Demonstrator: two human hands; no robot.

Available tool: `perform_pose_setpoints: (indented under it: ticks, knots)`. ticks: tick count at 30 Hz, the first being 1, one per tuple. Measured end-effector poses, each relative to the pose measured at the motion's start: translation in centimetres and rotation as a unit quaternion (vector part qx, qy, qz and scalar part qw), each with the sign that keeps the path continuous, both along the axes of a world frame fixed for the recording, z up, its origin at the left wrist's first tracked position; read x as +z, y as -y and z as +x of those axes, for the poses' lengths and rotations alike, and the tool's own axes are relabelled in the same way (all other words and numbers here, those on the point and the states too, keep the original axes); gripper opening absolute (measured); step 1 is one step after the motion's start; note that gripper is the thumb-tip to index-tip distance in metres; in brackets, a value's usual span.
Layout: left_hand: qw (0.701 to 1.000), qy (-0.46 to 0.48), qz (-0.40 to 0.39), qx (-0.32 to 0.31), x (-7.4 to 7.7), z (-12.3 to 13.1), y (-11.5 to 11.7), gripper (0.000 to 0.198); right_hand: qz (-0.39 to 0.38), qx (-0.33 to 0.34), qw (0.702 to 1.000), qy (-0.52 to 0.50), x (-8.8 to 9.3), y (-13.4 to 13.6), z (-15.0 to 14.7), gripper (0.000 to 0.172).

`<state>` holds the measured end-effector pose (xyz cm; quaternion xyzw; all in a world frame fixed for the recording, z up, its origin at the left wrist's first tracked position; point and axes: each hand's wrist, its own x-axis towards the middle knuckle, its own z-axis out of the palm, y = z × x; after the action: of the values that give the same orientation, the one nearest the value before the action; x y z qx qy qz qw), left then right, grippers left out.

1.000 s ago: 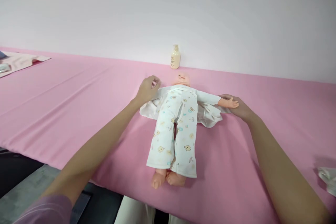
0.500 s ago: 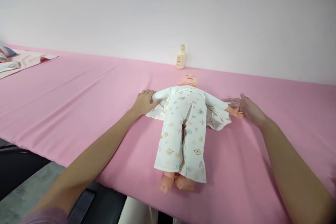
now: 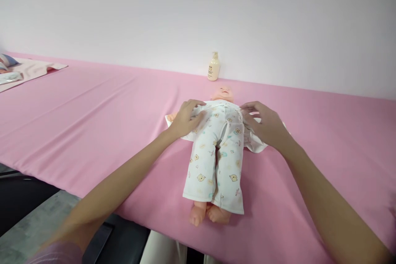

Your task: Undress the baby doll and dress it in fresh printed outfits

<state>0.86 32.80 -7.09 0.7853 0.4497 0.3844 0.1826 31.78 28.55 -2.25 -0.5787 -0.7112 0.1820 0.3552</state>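
Observation:
A baby doll (image 3: 224,93) lies on its back, its bare feet (image 3: 213,215) towards me. White patterned trousers (image 3: 213,161) cover it up to the chest, and a white top (image 3: 255,143) spreads out on both sides beneath it. My left hand (image 3: 186,119) rests by the doll's upper body on the left, thumb and fingers apart over the white sleeve. Opposite it, my right hand (image 3: 262,123) is at the other side of the chest, fingers bent but apart near the trousers' waistband. The doll's arm under my right hand is mostly hidden.
A cream pump bottle (image 3: 213,68) stands behind the doll's head, close to the white wall (image 3: 198,16). At the far left of the pink cloth (image 3: 102,103) lies a pale pink mat (image 3: 37,69) with items on it. A black chair seat (image 3: 123,237) is below the table edge.
Both my hands have moved inward from the doll's outstretched hands to the sides of its chest. The doll has stayed nearly in place.

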Motion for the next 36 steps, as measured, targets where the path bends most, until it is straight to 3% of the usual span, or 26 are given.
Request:
perform_pose_setpoints:
  ticks: [5,9,15,21,24,28,31,36]
  knots:
    - [0.999,0.014,-0.028,-0.030,0.3,3.1,-1.0,0.040,-0.002,0.035,0.999,-0.016,-2.6,-0.4,-1.5,0.050]
    - [0.999,0.020,-0.037,-0.003,-0.1,3.7,-2.1,0.038,0.007,0.011,0.999,-0.042,-4.4,-1.6,-0.8,0.050]
    - [0.999,-0.016,-0.030,-0.012,0.4,4.3,-1.6,0.027,-0.038,0.003,0.997,-0.062,-4.5,-1.7,-1.2,0.041]
    - [0.990,-0.032,-0.037,-0.135,1.9,3.1,-0.8,0.052,-0.051,0.066,0.996,-0.040,-3.9,-1.3,-1.3,0.065]
    - [0.984,-0.016,-0.088,-0.155,1.1,1.6,-0.1,0.057,-0.084,0.100,0.988,-0.080,-3.8,-1.1,-0.7,0.069]
    - [0.975,0.012,-0.167,-0.146,-0.5,-0.3,1.1,0.058,-0.078,0.135,0.986,-0.068,-3.9,-1.0,0.3,0.060]
    - [0.975,0.025,-0.173,-0.141,-1.1,-0.7,1.5,0.056,-0.066,0.132,0.988,-0.033,-4.2,-0.9,0.7,0.059]
    - [0.974,0.028,-0.169,-0.151,-1.6,-0.2,1.0,0.057,-0.111,0.095,0.988,-0.041,-5.3,-0.1,0.6,0.066]
